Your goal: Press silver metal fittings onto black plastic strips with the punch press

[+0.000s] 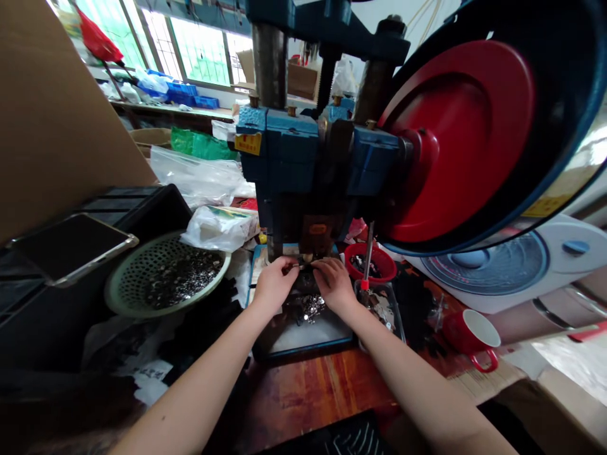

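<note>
In the head view, the left hand (275,282) seems to pinch a small part (301,266) at the press (290,151), perhaps for steadiness; whether the right hand (336,285) grips, I cannot tell. Loose pieces (312,308) lie between both hands, probably for easy reach.

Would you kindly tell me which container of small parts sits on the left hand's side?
The pale green perforated basket, left of the left hand; the red bowl and the tray both stand by the right hand.
</note>
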Tool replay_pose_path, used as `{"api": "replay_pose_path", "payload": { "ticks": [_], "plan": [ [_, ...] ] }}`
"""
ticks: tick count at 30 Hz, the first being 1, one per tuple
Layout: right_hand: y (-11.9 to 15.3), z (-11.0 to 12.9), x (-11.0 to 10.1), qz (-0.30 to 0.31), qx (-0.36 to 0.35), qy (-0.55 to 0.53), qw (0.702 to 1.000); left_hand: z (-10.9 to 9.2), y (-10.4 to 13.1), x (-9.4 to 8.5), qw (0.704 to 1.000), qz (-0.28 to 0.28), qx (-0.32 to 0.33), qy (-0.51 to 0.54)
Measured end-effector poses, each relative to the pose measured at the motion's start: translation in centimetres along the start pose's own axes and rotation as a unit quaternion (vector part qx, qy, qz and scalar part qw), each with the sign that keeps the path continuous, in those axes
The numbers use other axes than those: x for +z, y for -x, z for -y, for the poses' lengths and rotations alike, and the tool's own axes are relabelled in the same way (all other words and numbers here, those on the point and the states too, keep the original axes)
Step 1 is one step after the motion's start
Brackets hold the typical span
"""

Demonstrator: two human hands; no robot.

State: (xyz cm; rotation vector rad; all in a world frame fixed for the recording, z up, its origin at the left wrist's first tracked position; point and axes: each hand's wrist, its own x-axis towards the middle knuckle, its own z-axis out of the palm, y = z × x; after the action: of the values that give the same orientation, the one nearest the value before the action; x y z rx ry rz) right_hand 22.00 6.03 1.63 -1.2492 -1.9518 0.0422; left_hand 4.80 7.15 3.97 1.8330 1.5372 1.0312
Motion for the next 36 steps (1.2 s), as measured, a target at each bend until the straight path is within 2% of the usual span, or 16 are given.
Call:
{"api": "replay_pose_path", "payload": {
  "ticks": [11,18,21,24,27,29,31,32,34,36],
  "plan": [
    [0.1,-0.1,-0.2,0.052,-0.026,0.075,0.995,0.3,-0.6,0.6,0.996,-0.029,0.029,-0.079],
    [-0.4,1.0,-0.9,0.072,-0.067,0.142,0.985,1.8,-1.7,1.2,0.998,0.005,0.019,-0.054],
    [-0.9,1.4,-0.8,0.077,-0.053,0.140,0.986,2.6,-2.3,1.7,0.999,0.017,0.008,-0.032],
    [-0.9,1.2,-0.7,0.073,-0.023,0.104,0.992,2.7,-2.5,1.7,1.000,0.004,0.001,-0.019],
    [0.4,0.3,-1.1,0.021,0.047,-0.006,0.999,2.2,-1.8,0.8,1.000,-0.028,-0.007,-0.011],
    [2.1,-0.5,-1.7,-0.037,0.160,-0.137,0.977,1.9,-0.9,-0.2,0.999,-0.045,-0.010,-0.011],
    [4.0,-1.0,-2.6,-0.084,0.282,-0.282,0.913,2.0,0.2,-1.3,0.998,-0.056,-0.011,-0.018],
    [4.9,-1.2,-3.1,-0.100,0.319,-0.345,0.877,2.2,0.8,-1.8,0.998,-0.059,-0.012,-0.023],
    [6.1,-1.2,-4.0,-0.117,0.341,-0.433,0.827,2.8,2.0,-2.8,0.997,-0.062,-0.012,-0.033],
    [6.6,-0.9,-4.7,-0.118,0.328,-0.460,0.816,3.6,3.0,-3.5,0.997,-0.063,-0.006,-0.042]
  ]
}}
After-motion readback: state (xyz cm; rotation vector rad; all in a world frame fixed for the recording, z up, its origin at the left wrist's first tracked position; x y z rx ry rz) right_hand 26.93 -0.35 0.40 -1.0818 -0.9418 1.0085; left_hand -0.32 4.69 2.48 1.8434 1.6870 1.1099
